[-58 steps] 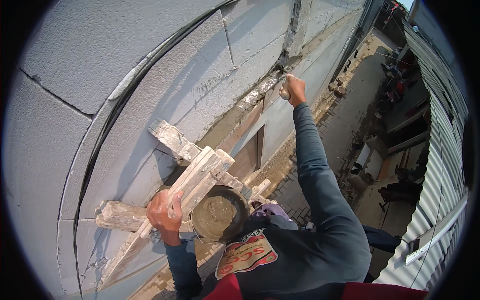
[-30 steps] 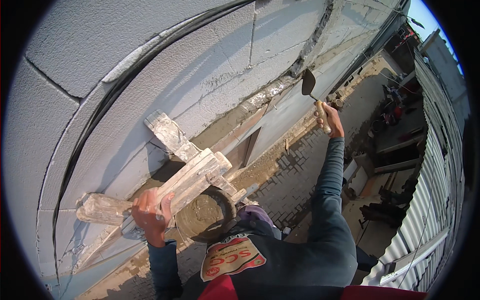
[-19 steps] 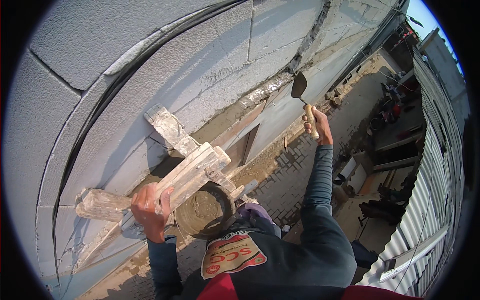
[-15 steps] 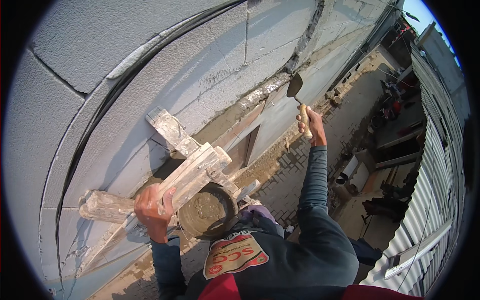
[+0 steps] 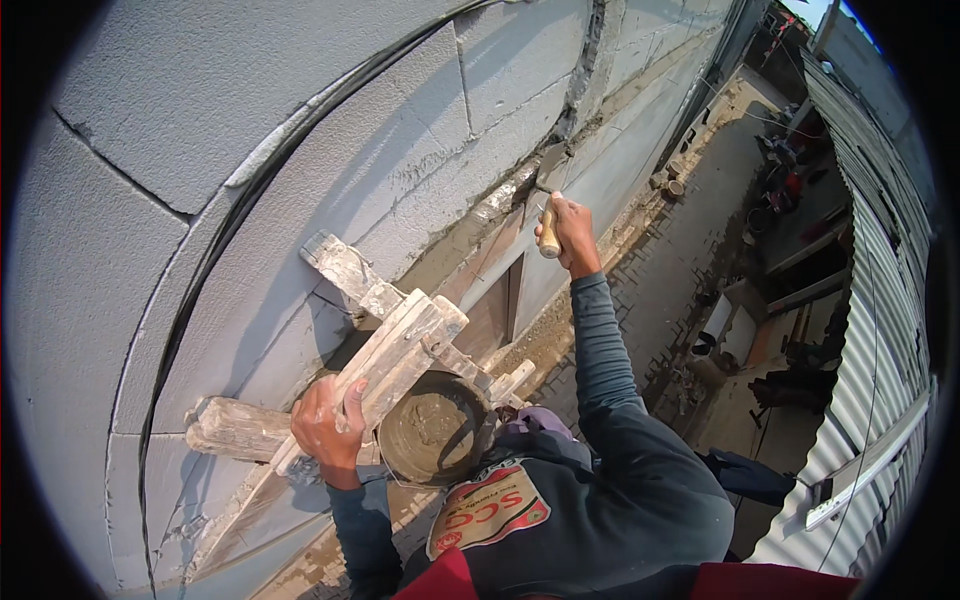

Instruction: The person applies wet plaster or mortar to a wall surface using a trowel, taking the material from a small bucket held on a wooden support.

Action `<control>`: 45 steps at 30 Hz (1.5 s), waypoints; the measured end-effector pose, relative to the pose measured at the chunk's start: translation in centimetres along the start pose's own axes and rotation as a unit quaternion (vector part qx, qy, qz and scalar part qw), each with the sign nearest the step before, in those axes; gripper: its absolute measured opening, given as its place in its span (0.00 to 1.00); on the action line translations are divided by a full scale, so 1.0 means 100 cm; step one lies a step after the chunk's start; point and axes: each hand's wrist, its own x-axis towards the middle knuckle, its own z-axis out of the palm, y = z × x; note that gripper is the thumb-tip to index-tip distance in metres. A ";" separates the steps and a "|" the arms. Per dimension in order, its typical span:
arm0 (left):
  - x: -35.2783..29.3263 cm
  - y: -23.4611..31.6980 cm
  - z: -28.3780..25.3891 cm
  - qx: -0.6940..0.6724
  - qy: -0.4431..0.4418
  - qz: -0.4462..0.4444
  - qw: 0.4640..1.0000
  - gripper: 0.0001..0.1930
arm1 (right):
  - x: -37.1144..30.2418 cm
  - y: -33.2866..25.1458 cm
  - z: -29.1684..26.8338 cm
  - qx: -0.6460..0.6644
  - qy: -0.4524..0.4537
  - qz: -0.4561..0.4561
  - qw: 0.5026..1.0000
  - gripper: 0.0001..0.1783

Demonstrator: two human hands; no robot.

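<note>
My right hand (image 5: pixel 572 232) is closed around the wooden handle of a trowel (image 5: pixel 549 168). The blade lies close to a mortar-covered ledge (image 5: pixel 505 198) on the block wall; whether it touches cannot be told. My left hand (image 5: pixel 328 425) grips the end of a rough, mortar-stained wooden plank (image 5: pixel 405 340), with the thumb over its upper face. Beside that plank, a dark bucket (image 5: pixel 487 428) holds wet grey mortar (image 5: pixel 432 428).
Grey block wall (image 5: pixel 330 190) fills the left, with black cables (image 5: pixel 225 215) along it. Short timbers (image 5: pixel 240 428) jut out around the plank. Far below runs a paved alley (image 5: pixel 690 240). A corrugated metal roof (image 5: pixel 870 400) edges the right side.
My right hand has moved left with the trowel, bringing its blade to the ledge. My left hand keeps its hold on the plank. The view has shifted slightly.
</note>
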 end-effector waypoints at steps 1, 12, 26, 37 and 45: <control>0.000 0.001 0.000 -0.001 0.000 0.004 1.000 0.19 | 0.004 0.003 0.005 0.009 -0.002 -0.009 1.000 0.20; -0.001 0.002 -0.004 -0.009 -0.010 -0.007 1.000 0.19 | -0.001 -0.011 -0.065 0.140 -0.094 0.028 0.985 0.18; -0.001 -0.001 -0.003 -0.010 -0.010 -0.011 1.000 0.18 | -0.002 -0.006 -0.063 0.051 -0.089 0.044 0.994 0.16; 0.001 -0.003 0.004 -0.015 -0.004 0.001 1.000 0.19 | -0.009 0.071 -0.051 -0.408 0.001 -0.148 0.901 0.28; -0.008 -0.005 0.001 -0.008 0.016 -0.002 1.000 0.19 | -0.025 0.049 -0.086 -0.316 0.061 -0.106 0.941 0.22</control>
